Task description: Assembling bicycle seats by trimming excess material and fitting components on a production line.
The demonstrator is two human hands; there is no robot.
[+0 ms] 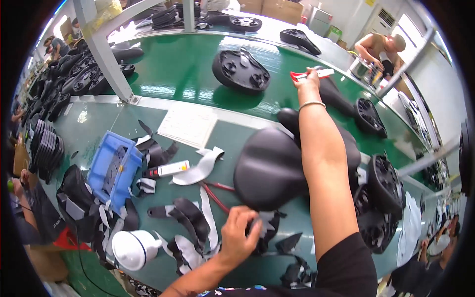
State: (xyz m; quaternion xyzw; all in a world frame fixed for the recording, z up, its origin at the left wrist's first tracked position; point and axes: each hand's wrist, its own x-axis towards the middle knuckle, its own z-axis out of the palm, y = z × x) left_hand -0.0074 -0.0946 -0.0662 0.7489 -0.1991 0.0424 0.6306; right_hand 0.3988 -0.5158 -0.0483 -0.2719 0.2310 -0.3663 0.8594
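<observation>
Head view: left hand (pixel 239 236) grips the rear edge of a black saddle (pixel 271 168) at table (pixel 148 99) centre; right hand (pixel 308 79), at one o'clock, pinches a red-handled tool (pixel 310 74), its tip hidden.

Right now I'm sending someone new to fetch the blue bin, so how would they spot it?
Start at the big black saddle in the middle of the green bench. Look left, past the white tube, to the blue bin. It is the only bright blue thing among black and white scraps.
</observation>
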